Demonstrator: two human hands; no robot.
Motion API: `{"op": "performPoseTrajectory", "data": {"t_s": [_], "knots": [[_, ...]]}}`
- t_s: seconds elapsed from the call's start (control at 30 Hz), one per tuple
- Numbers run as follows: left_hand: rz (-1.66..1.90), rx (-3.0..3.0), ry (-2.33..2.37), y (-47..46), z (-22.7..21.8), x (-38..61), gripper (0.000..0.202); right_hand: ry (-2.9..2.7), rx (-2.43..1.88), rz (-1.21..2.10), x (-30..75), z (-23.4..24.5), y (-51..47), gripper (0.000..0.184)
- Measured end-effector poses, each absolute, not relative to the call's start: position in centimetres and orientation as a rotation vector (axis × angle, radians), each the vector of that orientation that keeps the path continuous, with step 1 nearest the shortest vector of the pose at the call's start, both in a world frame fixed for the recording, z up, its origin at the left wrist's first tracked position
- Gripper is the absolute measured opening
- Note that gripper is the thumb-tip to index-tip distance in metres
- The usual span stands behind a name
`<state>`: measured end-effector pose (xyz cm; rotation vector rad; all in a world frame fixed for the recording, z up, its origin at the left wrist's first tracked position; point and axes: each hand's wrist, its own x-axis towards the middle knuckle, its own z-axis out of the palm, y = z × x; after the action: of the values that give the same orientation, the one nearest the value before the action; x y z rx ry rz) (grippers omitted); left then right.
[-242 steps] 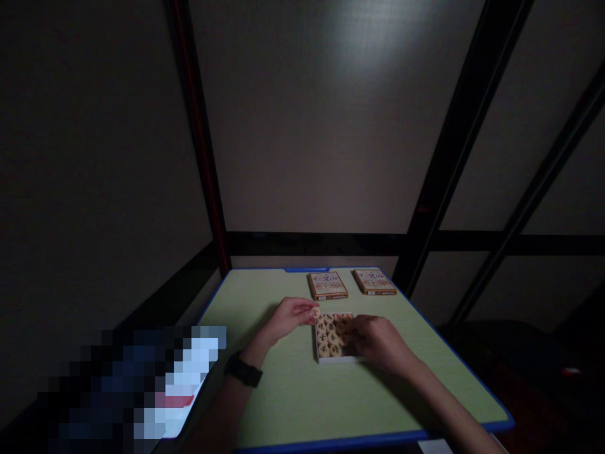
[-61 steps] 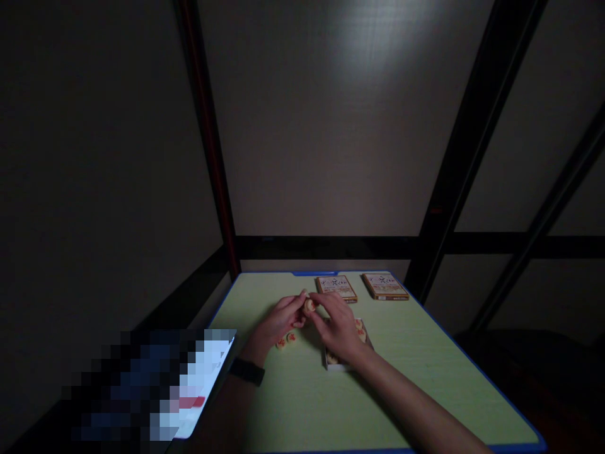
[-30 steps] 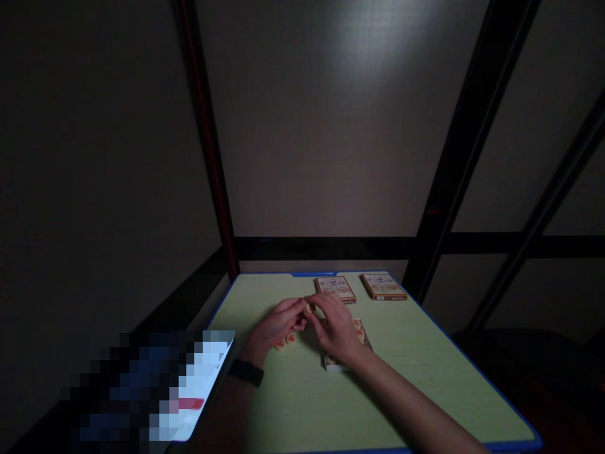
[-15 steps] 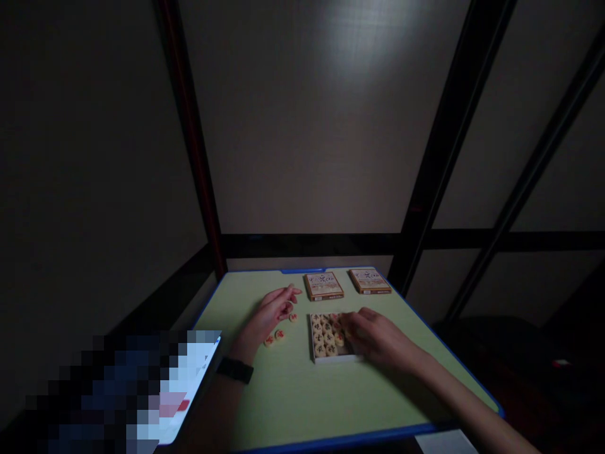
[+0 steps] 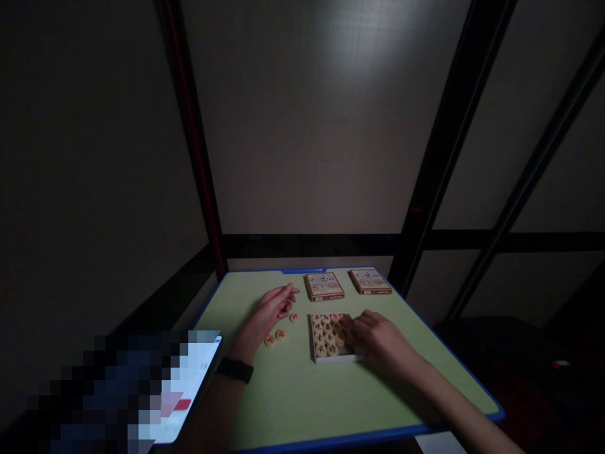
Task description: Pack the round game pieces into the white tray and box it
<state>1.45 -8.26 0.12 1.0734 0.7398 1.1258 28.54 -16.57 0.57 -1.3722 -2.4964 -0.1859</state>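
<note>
A shallow white-edged box [image 5: 331,360] sits on the green table, with several round xiangqi pieces [image 5: 328,339] in rows, most marked black and a few red. Over the box's right side, my right hand [image 5: 378,337] has its fingers curled down, closed at a piece that they largely cover. My left hand [image 5: 271,309] rests left of the box, its fingers curled together; a pale curved edge shows between them, but I cannot make out what it is. Below and beside that hand lie loose red-marked pieces [image 5: 280,335] on the table.
Two flat printed boxes, a left one [image 5: 325,285] and a right one [image 5: 370,282], lie at the table's back. A lit screen [image 5: 193,391] stands at the lower left. Blue trim edges the green table [image 5: 293,403]. A dark panelled wall [image 5: 312,157] rises behind.
My right hand has shifted slightly at the box's right side, uncovering more of the pieces at the upper right. My left hand stays nearly still.
</note>
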Motion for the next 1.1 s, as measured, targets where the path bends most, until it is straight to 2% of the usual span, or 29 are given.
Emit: {"op": "performPoseTrajectory", "data": {"t_s": [0.3, 0.57, 0.73, 0.87, 0.97, 1.1], "knots": [[1.130, 1.096, 0.747, -8.3, 0.3, 1.4, 0.051, -2.482, -1.463, -0.101, 28.9, 1.1, -16.0, 0.009], [1.234, 1.067, 0.793, -8.4, 0.5, 1.3, 0.047, -2.599, -1.474, -0.190, 27.6, 0.4, -15.1, 0.017], [1.240, 1.255, 1.007, -7.2, 0.3, 0.1, 0.043, -2.549, -1.502, -0.090, 27.9, 1.2, -15.1, 0.017], [1.042, 1.690, 1.429, -6.4, 0.0, -3.0, 0.030, -2.485, -1.412, 0.005, 25.6, 2.5, -14.5, 0.017], [0.743, 1.847, 1.490, -6.8, -0.5, -5.1, 0.023, -2.575, -1.202, 0.122, 22.0, 2.7, -13.0, 0.018], [0.524, 1.877, 1.306, -7.6, -1.0, -5.5, 0.046, -2.771, -1.178, 0.087, 17.5, 2.0, -9.9, 0.028]]}}
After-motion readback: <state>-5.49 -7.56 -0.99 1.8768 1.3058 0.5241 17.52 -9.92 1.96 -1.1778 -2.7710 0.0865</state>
